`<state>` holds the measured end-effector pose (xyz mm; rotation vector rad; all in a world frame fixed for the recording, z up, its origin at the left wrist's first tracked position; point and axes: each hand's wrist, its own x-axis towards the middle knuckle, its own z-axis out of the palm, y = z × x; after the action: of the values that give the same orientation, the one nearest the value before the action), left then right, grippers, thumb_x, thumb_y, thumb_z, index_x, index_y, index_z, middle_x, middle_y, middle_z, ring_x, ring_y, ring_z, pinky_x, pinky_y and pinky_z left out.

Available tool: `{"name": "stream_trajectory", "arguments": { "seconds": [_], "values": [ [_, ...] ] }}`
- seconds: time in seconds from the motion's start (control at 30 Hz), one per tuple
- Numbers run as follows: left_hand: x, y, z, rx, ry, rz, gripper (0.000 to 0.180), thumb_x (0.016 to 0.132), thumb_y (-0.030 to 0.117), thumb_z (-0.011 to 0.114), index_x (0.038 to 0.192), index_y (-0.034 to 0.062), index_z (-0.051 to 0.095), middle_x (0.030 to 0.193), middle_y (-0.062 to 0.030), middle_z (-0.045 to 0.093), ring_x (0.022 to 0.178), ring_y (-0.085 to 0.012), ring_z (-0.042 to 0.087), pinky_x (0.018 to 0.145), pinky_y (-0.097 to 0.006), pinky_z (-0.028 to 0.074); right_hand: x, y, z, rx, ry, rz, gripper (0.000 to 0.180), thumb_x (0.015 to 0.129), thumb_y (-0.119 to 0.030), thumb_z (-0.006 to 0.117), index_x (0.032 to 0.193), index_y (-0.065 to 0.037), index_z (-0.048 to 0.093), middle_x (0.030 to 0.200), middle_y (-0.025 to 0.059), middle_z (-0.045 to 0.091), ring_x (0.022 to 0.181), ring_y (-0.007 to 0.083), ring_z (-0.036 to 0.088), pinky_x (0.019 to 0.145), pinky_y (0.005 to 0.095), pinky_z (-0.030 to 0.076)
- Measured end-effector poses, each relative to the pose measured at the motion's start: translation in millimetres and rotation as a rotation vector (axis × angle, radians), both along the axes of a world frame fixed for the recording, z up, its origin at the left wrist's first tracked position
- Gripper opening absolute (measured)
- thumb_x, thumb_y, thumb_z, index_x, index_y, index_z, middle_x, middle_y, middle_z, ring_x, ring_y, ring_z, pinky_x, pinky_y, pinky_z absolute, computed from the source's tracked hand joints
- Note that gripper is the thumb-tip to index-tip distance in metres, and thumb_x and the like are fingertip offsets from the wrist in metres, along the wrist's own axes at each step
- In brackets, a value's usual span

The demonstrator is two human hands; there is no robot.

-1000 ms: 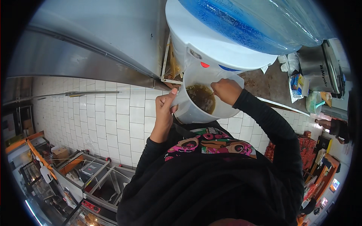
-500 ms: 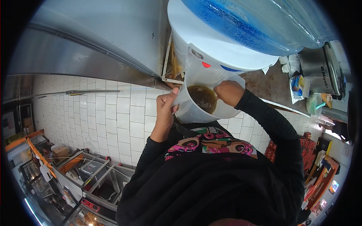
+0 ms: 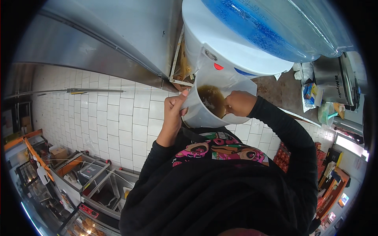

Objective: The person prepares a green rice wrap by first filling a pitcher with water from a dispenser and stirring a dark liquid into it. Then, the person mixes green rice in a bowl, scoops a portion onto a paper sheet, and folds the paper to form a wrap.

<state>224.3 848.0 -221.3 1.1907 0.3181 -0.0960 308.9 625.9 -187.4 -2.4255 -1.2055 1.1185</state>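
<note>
A large translucent plastic pitcher (image 3: 195, 115) is held tilted in front of my waist, with a murky brown liquid (image 3: 210, 97) in its bottom. My left hand (image 3: 173, 112) is closed on the pitcher's left side, thumb up by the rim. Inside the mouth, my right hand (image 3: 241, 104) is closed with its fingertips down by the liquid; whatever they hold is hidden. Just beyond the pitcher stands a white water dispenser (image 3: 232, 43) with a red tap (image 3: 218, 67) and a blue one (image 3: 245, 72), the red one close above the pitcher's far side.
A big clear water bottle (image 3: 283, 27) sits on the dispenser. A steel cabinet (image 3: 102, 35) fills the far left. On the brown counter (image 3: 273, 88) at right are plastic bags, a steel appliance (image 3: 332, 76) and a clear cup (image 3: 326, 113). Metal kitchen equipment (image 3: 96, 177) stands lower left.
My right hand has shifted inside the pitcher, turning at the wrist toward me, and the liquid has swirled. My left hand keeps its hold. The whole view has shifted slightly.
</note>
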Motion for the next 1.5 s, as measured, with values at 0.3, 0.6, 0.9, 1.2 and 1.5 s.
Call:
{"name": "stream_trajectory", "arguments": {
  "seconds": [0.3, 0.6, 0.9, 1.2, 1.5],
  "values": [
    [0.4, -3.0, 8.8, -0.007, 0.032, 0.023, 0.046, 0.084, 0.027, 0.055, 0.044, 0.0116, 0.039, 0.042, 0.0026, 0.032, 0.039, -0.0066, 0.026, 0.042, -0.025, 0.016, -1.5, 1.6, -28.8, 0.163, -0.496, -0.083, 0.010, 0.076, -0.011, 0.053, 0.080, -0.002, 0.053, 0.063, 0.0144, 0.057, 0.065, 0.0320, 0.058, 0.060, 0.0409, 0.046],
    [-0.8, -0.2, 0.5, 0.014, 0.007, 0.002, 0.048, 0.085, 0.037, 0.054, 0.045, 0.0106, 0.044, 0.041, 0.0046, 0.033, 0.039, -0.0046, 0.026, 0.042, -0.023, 0.016, -4.4, 4.2, 8.1, 0.004, 0.030, 0.027, 0.008, 0.067, -0.010, 0.059, 0.067, -0.002, 0.061, 0.067, 0.0166, 0.060, 0.070, 0.0322, 0.060, 0.063, 0.0405, 0.048],
    [0.4, -0.1, 1.1, 0.015, 0.010, -0.007, 0.048, 0.085, 0.036, 0.054, 0.045, 0.0104, 0.044, 0.041, 0.0044, 0.034, 0.039, -0.0045, 0.026, 0.042, -0.023, 0.016, 0.5, -1.5, -22.4, 0.021, -0.404, -0.148, 0.007, 0.076, -0.011, 0.058, 0.076, -0.004, 0.056, 0.065, 0.0142, 0.058, 0.066, 0.0335, 0.058, 0.061, 0.0418, 0.045],
    [0.2, 0.4, -0.5, 0.012, 0.024, 0.010, 0.050, 0.085, 0.036, 0.054, 0.044, 0.0114, 0.041, 0.041, 0.0040, 0.033, 0.038, -0.0049, 0.026, 0.042, -0.024, 0.016, -11.0, 3.7, 9.2, 0.187, 0.133, -0.082, 0.011, 0.078, -0.016, 0.057, 0.075, -0.005, 0.058, 0.065, 0.0145, 0.058, 0.071, 0.0324, 0.059, 0.064, 0.0425, 0.045],
    [0.0, 0.1, 2.3, 0.007, 0.001, -0.011, 0.048, 0.085, 0.036, 0.054, 0.045, 0.0111, 0.043, 0.041, 0.0042, 0.034, 0.039, -0.0049, 0.026, 0.042, -0.023, 0.017, -2.0, -5.4, -23.5, 0.092, -0.334, -0.183, 0.011, 0.079, -0.016, 0.056, 0.076, -0.005, 0.055, 0.063, 0.0127, 0.057, 0.065, 0.0320, 0.058, 0.060, 0.0424, 0.044]
  ]
}}
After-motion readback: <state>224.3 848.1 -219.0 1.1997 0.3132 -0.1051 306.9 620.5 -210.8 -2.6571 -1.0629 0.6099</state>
